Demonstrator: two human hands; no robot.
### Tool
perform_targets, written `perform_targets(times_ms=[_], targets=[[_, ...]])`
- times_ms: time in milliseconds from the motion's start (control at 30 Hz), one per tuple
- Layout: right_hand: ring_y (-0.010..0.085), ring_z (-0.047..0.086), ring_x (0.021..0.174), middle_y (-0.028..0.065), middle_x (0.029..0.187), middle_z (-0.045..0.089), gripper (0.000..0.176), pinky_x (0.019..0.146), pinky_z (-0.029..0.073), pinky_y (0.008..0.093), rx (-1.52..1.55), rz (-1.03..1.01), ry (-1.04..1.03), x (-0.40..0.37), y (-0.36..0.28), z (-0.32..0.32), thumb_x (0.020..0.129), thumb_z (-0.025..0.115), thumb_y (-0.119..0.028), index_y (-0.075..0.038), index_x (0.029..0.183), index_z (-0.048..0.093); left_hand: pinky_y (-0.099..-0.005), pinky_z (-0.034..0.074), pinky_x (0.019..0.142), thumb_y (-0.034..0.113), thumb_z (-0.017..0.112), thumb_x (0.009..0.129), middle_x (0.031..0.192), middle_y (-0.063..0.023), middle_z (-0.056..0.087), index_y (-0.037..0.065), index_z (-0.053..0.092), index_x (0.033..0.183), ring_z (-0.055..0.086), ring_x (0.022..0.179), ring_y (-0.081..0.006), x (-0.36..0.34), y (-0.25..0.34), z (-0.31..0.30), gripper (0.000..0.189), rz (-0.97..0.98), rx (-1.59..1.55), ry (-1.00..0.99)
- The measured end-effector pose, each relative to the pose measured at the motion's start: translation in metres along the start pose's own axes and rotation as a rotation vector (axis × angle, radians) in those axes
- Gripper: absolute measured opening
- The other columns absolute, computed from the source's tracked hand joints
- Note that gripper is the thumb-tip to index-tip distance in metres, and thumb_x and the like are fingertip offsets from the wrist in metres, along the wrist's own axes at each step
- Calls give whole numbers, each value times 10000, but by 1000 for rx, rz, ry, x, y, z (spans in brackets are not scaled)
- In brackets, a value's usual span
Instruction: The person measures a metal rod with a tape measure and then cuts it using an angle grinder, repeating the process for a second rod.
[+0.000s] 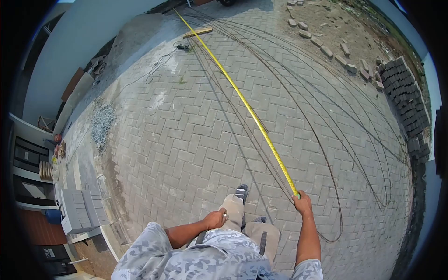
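The yellow tape measure [242, 100] is pinched at its near end by the right hand [303, 203] and lies stretched across the paving [177, 140] beside the steel rods [262, 156] — it is best pulled taut and straight. The left hand [215, 218] is curled by the knee — anything inside cannot be told.

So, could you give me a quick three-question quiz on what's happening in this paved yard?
1. True or false: the right hand holds the end of the yellow tape measure.
2. What lies in long curves on the paving? A) hoses B) thin steel rods C) ropes
3. Fill in: far off, the tape passes a wooden ____.
Key: 1 true; 2 B; 3 plank.
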State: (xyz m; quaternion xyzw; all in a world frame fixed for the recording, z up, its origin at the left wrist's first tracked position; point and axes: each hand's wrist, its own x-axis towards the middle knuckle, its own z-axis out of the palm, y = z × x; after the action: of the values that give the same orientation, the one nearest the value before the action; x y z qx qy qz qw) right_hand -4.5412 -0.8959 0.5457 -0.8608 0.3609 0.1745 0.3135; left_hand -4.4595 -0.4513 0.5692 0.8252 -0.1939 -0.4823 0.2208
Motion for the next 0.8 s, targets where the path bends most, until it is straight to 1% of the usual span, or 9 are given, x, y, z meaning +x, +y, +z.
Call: perform_targets(times_ms=[100, 233, 333, 400, 467, 533, 633, 733, 800], targets=[[449, 642, 1083, 283, 1124, 683, 555, 915, 514, 516, 3, -12, 13, 12, 12, 0, 849, 734, -405, -79, 1287, 638, -525, 517, 842, 353, 626, 955, 980, -305, 690, 7, 561, 1183, 672, 972, -479, -1, -6, -17, 420, 118, -126, -132], [449, 648, 1058, 292, 1109, 680, 516, 887, 522, 509, 7, -11, 14, 38, 36, 14, 842, 749, -373, -72, 1251, 657, -499, 508, 858, 357, 647, 951, 1038, -276, 696, 8, 587, 1167, 673, 1027, -439, 13, 25, -26, 415, 48, 213, -440], [455, 653, 1035, 301, 1093, 682, 500, 879, 524, 503, 1, -32, 18, 50, 42, 15, 845, 750, -358, -53, 1231, 660, -497, 506, 836, 328, 683, 935, 1009, -247, 697, 22, 593, 1138, 671, 966, -437, 64, 28, 16, 379, 244, 286, -349], [457, 654, 1022, 299, 1078, 683, 493, 876, 524, 504, 8, -46, 32, 59, 51, 22, 846, 747, -355, -56, 1228, 662, -461, 509, 796, 259, 722, 898, 931, -212, 692, 42, 617, 1086, 660, 859, -405, 101, 21, 74, 306, 496, 30, -398], [459, 652, 1019, 295, 1066, 682, 491, 876, 524, 504, 20, -63, 47, 65, 62, 30, 847, 743, -353, -61, 1233, 661, -425, 504, 750, 209, 751, 858, 882, -168, 688, 55, 664, 1005, 647, 793, -341, 122, 12, 159, 229, 446, -375, -639], [445, 640, 1050, 271, 1096, 660, 530, 895, 516, 516, 29, -43, -7, 72, 69, 31, 847, 736, -392, -109, 1285, 643, -386, 469, 764, 180, 759, 849, 914, -123, 649, 27, 646, 898, 629, 875, -250, 121, 20, 205, 197, 541, -318, -891], [437, 634, 1070, 262, 1115, 648, 553, 905, 512, 521, 7, -33, -25, 72, 73, 28, 849, 730, -419, -135, 1314, 633, -387, 470, 731, 164, 773, 805, 853, -108, 650, 12, 649, 820, 613, 814, -220, 109, 28, 245, 196, 720, -57, -957], [438, 634, 1071, 269, 1120, 647, 557, 902, 513, 524, 12, -30, -39, 76, 73, 23, 851, 729, -430, -135, 1313, 633, -388, 473, 706, 157, 773, 777, 803, -99, 653, 1, 653, 806, 610, 775, -213, 104, 37, 232, 199, 562, -171, -940], [438, 636, 1069, 271, 1120, 648, 557, 899, 514, 526, 23, -27, -56, 76, 75, 21, 850, 731, -434, -134, 1310, 636, -381, 474, 705, 158, 777, 779, 801, -91, 660, 6, 655, 811, 618, 783, -204, 105, 59, 208, 197, 492, -172, -1048]])
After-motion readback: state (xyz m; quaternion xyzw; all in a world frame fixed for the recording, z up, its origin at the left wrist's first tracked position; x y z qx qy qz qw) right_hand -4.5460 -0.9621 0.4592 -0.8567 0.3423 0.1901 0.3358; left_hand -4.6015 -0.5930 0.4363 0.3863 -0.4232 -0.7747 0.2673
